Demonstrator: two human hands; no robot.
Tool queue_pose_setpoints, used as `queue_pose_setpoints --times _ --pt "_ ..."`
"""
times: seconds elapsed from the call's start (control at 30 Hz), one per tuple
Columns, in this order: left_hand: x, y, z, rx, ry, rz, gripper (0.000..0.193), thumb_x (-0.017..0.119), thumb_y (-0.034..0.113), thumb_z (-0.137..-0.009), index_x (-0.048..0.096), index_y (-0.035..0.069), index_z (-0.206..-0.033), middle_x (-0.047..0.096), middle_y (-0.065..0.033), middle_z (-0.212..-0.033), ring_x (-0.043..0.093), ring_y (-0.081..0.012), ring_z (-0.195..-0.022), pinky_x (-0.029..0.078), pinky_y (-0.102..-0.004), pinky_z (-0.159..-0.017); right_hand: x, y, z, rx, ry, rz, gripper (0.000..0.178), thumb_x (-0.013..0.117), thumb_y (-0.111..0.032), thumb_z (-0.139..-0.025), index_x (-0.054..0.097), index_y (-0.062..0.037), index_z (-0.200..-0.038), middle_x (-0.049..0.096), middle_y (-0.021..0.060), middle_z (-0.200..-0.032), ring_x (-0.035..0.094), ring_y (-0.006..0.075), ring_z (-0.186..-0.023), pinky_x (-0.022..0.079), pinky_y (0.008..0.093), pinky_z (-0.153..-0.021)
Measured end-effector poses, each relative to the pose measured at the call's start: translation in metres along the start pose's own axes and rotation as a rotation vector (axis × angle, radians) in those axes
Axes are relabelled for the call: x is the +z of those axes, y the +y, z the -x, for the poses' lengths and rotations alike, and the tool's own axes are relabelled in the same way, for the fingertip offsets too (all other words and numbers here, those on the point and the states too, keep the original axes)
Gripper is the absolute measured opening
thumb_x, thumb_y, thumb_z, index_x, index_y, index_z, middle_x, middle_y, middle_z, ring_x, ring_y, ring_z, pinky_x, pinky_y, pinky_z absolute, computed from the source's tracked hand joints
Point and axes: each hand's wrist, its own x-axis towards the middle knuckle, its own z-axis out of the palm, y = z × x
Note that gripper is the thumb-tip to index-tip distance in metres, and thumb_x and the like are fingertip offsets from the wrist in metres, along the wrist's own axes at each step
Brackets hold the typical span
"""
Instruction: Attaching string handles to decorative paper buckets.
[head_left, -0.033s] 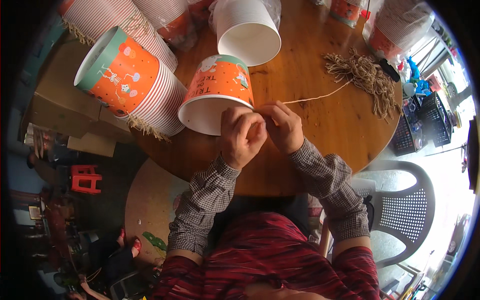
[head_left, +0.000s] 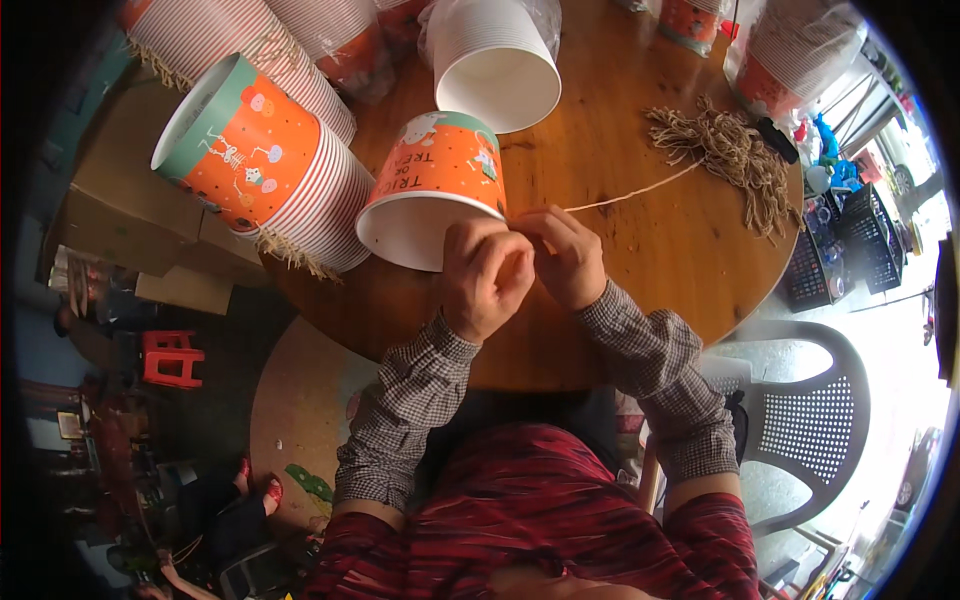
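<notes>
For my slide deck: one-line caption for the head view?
Both hands, left hand and right hand, work a string at an orange paper bucket's rim.

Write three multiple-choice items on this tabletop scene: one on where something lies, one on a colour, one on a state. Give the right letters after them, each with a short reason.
1. Where does the bundle of tan strings lie?
A. on the round wooden table, right of the hands
B. on the plastic chair
C. inside a bucket

2. What colour is the outside of the paper bucket at the hands?
A. blue
B. mainly orange with a green band
C. black

3. How does that bucket sit?
A. upright, mouth up
B. crushed flat
C. tipped on its side, its open mouth toward the person

Answers:
1 A, the bundle rests on the tabletop, with one string running from it to the hands.
2 B, the wall is orange with a green band at its base.
3 C, the white inside faces the left hand and right hand at its rim.
</notes>
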Motion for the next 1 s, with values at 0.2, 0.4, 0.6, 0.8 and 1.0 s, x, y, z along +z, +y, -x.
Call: queue_pose_setpoints --times 0.2,0.4,0.6,0.8,1.0 --pt "-0.033 0.035 -0.002 0.204 -0.152 -0.175 0.036 0.061 0.002 -0.078 0.057 0.006 -0.113 0.063 -0.0064 -0.108 0.058 -0.0236 -0.107 0.035 -0.0425 -0.100 -0.011 -0.039 0.035 0.132 -0.023 -0.052 0.016 0.061 -0.001 -0.080 0.061 -0.0006 -0.096 0.059 0.0153 -0.085 0.061 0.0297 -0.073 0.049 0.0338 -0.063" --pt "-0.078 0.096 0.008 0.192 -0.311 -0.256 0.032 0.068 0.014 -0.078 0.059 0.008 -0.108 0.066 -0.0019 -0.098 0.058 -0.0183 -0.108 0.024 -0.0452 -0.107 -0.034 -0.120 0.063 0.357 0.010 -0.321 0.013 0.055 -0.008 -0.093 0.062 0.0027 -0.095 0.064 0.0077 -0.077 0.062 0.0125 -0.073 0.050 0.0252 -0.066" --pt "-0.124 0.148 0.008 0.086 -0.493 -0.009 0.028 0.074 0.016 -0.074 0.060 0.008 -0.097 0.064 -0.0044 -0.090 0.062 -0.0198 -0.090 0.035 -0.0469 -0.101 -0.058 -0.183 0.089 0.295 -0.097 -0.383 0.013 0.056 -0.007 -0.093 0.061 0.0047 -0.094 0.065 0.0085 -0.076 0.066 0.0123 -0.070 0.052 0.0248 -0.062" --pt "-0.112 0.137 0.041 -0.288 -0.601 0.264 0.018 0.074 0.020 -0.076 0.065 0.006 -0.085 0.065 -0.0108 -0.079 0.063 -0.0277 -0.079 0.050 -0.0353 -0.069 -0.054 -0.176 0.125 0.592 -0.122 -0.545 0.018 0.055 -0.013 -0.095 0.061 0.0030 -0.092 0.064 0.0044 -0.074 0.061 0.0081 -0.065 0.050 0.0232 -0.058" --pt "-0.074 0.119 0.051 -0.434 -0.642 0.423 0.020 0.066 0.018 -0.085 0.065 -0.002 -0.086 0.065 -0.0135 -0.077 0.064 -0.0229 -0.072 0.049 -0.0320 -0.067 -0.041 -0.132 0.152 0.783 0.131 -0.844 0.017 0.055 -0.014 -0.095 0.058 0.0002 -0.086 0.061 0.0041 -0.068 0.056 0.0100 -0.054 0.045 0.0230 -0.050"
